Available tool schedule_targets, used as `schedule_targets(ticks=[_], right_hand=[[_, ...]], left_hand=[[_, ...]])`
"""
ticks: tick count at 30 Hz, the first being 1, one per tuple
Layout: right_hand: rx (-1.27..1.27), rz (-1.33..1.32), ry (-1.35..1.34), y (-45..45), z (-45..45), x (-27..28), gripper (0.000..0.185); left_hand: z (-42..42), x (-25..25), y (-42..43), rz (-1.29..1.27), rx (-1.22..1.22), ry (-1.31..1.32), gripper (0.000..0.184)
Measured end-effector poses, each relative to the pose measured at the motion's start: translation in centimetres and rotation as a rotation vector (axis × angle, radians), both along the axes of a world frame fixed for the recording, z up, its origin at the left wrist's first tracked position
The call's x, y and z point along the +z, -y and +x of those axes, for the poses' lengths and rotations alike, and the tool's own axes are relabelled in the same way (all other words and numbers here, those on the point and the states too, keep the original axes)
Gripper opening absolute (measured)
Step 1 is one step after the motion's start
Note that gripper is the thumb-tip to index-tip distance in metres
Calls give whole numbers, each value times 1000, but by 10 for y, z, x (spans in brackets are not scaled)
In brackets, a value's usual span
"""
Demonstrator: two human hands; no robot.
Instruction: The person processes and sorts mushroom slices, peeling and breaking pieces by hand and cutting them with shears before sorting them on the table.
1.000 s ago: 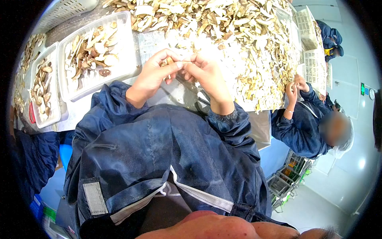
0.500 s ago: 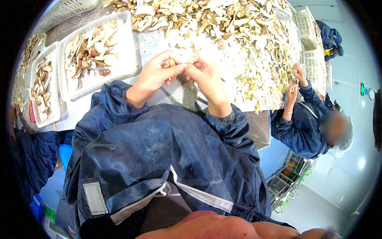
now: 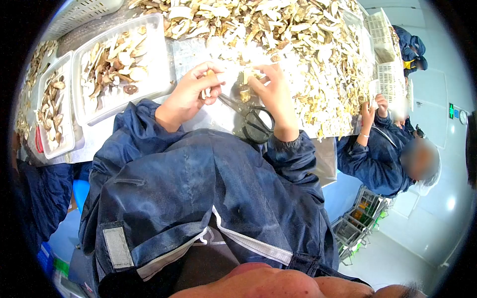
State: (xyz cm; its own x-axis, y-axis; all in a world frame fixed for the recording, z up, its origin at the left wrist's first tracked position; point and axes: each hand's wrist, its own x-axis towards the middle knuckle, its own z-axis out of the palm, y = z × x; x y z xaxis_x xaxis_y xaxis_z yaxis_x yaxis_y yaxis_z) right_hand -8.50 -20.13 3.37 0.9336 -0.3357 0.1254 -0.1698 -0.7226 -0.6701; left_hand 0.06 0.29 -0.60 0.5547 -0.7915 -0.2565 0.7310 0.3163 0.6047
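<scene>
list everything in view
Loose sliced mushrooms: uncounted, cream and brown, across greyish worktop
Large rectangular plastic tray: one, translucent, left
Narrow plastic tray: one, translucent, far left
Metal scissors: one pair, black handles, centre
Slatted plastic crates: at least three, cream, upper left and right
Round wall clock: one, white, far right
Other people: at least three, navy clothes, both sides
Left hand: one, navy sleeve, centre, holding mushroom piece
Right hand: one, navy sleeve, centre
</scene>
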Motion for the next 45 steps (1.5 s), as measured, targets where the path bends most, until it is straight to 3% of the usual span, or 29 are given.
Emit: schedule_targets(ticks=[3,4,7,11,16,19,25,32,45], right_hand=[[-19,-211,88,6,9,7,27],[-46,-140,-5,5,17,6,34],[-35,-354,0,2,42,-11,37],[-67,-311,-93,7,50,-25,33],[-173,-28,-86,22,32,-12,30],[-107,627,-67,27,24,-12,36],[11,910,-32,-1,16,10,28],[65,990,-70,-29,12,10,12],[97,932,-171,-29,10,12,14]], left_hand=[[0,9,2,-35,19,-28,18],[-1,11,1,-35,19,-17,19],[-2,14,0,-43,19,-39,20],[1,17,-4,-17,28,-73,21],[3,8,-3,-42,-8,-76,23],[2,9,-3,-30,7,-74,24],[0,5,1,4,37,-50,24],[-3,-1,2,32,27,82,16],[-6,6,3,124,-22,161,11]])
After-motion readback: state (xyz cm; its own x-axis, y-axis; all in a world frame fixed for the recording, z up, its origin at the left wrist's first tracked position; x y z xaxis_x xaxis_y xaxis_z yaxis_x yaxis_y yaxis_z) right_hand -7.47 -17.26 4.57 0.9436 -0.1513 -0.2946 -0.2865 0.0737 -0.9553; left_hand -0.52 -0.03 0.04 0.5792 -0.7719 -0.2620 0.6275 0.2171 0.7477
